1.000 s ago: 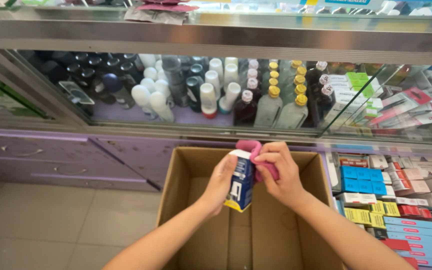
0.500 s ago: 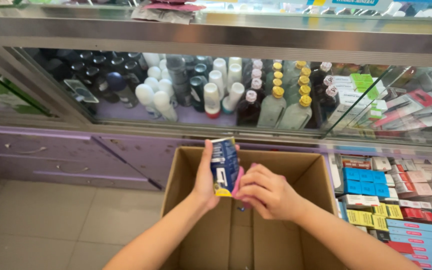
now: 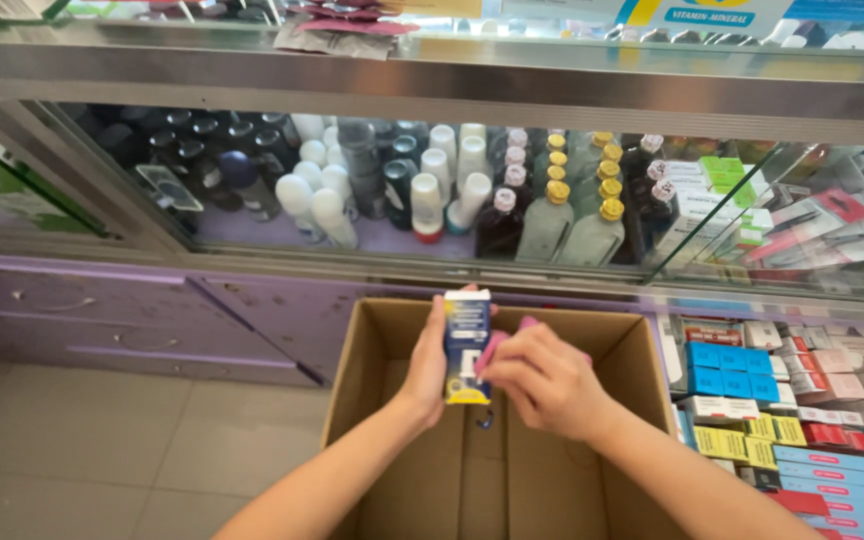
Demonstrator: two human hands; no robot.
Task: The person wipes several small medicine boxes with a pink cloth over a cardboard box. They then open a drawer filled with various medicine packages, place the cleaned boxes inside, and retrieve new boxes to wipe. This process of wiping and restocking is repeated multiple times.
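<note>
left hand (image 3: 430, 365) gripping blue box (image 3: 467, 345), right hand (image 3: 544, 380) touching

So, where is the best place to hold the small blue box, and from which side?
Judging by its pose, grip the small blue box across its narrow long sides, coming from the left as the left hand does. It stands upright above the cardboard carton, keeping its front clear for the right hand.

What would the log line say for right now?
left hand: holds blue box | right hand: holds pink thing against it | below: open carton
</note>
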